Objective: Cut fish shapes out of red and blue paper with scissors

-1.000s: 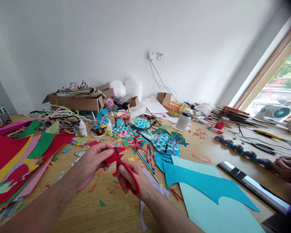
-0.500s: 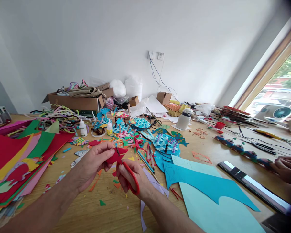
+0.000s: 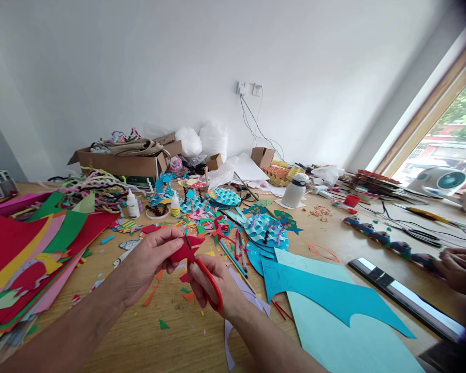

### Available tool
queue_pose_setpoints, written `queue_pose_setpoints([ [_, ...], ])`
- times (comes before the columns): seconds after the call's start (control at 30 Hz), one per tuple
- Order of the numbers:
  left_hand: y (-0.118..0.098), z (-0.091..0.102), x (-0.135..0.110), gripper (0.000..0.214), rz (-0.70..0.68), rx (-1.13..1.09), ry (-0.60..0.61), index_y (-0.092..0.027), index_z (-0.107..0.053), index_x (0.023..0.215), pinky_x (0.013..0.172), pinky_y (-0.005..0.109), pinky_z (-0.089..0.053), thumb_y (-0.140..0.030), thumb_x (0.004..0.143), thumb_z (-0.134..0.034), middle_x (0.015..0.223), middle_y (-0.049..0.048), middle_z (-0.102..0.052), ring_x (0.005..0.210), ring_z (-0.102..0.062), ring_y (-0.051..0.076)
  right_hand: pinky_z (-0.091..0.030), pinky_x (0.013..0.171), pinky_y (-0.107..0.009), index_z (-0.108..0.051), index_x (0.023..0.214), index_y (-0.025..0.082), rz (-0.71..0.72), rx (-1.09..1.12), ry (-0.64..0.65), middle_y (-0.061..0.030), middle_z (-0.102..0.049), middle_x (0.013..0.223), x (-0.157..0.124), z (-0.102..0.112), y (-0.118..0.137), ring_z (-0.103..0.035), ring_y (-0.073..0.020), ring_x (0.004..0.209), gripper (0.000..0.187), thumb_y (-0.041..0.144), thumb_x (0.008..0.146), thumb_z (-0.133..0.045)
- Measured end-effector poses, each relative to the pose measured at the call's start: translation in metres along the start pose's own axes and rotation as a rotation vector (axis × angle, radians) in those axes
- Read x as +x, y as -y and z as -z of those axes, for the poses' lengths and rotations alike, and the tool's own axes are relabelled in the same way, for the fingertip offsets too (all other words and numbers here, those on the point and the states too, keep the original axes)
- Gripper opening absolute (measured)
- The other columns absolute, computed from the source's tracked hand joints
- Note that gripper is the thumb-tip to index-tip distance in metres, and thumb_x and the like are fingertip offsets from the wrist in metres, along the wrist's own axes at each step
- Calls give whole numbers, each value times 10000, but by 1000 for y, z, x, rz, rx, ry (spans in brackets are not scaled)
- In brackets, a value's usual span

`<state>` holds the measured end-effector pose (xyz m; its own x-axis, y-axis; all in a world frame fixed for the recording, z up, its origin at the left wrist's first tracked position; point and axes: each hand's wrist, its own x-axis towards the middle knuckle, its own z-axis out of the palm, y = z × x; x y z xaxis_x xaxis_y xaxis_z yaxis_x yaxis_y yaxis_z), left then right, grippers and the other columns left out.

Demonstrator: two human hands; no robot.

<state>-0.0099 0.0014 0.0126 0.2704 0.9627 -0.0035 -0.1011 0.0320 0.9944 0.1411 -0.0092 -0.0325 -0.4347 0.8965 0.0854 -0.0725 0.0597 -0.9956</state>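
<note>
Between thumb and fingers, my left hand (image 3: 155, 259) pinches a small piece of red paper (image 3: 181, 253) above the table. My right hand (image 3: 213, 280) is closed around the red handles of a pair of scissors (image 3: 216, 294). The dark blades lie across the red paper, close to my left fingertips. Part of the handles is hidden by my right fingers. Below the hands, small orange and green paper scraps (image 3: 163, 324) lie on the wooden tabletop (image 3: 140, 342). A curved lilac paper strip (image 3: 230, 347) rests beside my right wrist.
Stacked coloured sheets (image 3: 8, 248) are on the left. Glue bottles (image 3: 132, 205), paper cutouts and blue wavy discs (image 3: 264, 230) lie ahead. Blue paper (image 3: 318, 290) covers pale sheets on the right. Another person's hand (image 3: 462, 267) is at the far right, touching a row of small coloured pieces.
Almost nothing differs. The scissors and red paper have shifted very slightly, with both hands keeping their holds.
</note>
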Motion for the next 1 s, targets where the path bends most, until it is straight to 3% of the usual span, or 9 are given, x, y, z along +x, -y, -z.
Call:
queue_pose_setpoints([
  [0.37, 1, 2, 1, 126, -13, 10, -24, -187, -588, 708, 474, 184, -355, -301, 753, -616, 587, -55, -519, 522, -392, 78, -244, 312, -171, -455, 576, 173, -40, 24, -8, 70, -417, 355, 1, -1, 1, -342, -43, 277, 496, 645, 702, -535],
  [0.53, -1, 2, 0, 120, -40, 14, -1, -183, -604, 725, 465, 183, -350, -299, 758, -612, 634, -42, -556, 536, -396, 79, -265, 331, -167, -488, 637, 165, -7, 35, 64, 59, -444, 388, -1, 0, 3, -378, -54, 316, 487, 644, 724, -512],
  [1.0, 0, 0, 0, 103, -34, 9, -10, -191, -593, 708, 463, 178, -356, -280, 755, -608, 601, -49, -546, 524, -402, 77, -253, 319, -163, -471, 654, 169, 17, 76, 63, 75, -431, 385, 1, 1, -4, -359, -45, 299, 460, 616, 744, -527],
])
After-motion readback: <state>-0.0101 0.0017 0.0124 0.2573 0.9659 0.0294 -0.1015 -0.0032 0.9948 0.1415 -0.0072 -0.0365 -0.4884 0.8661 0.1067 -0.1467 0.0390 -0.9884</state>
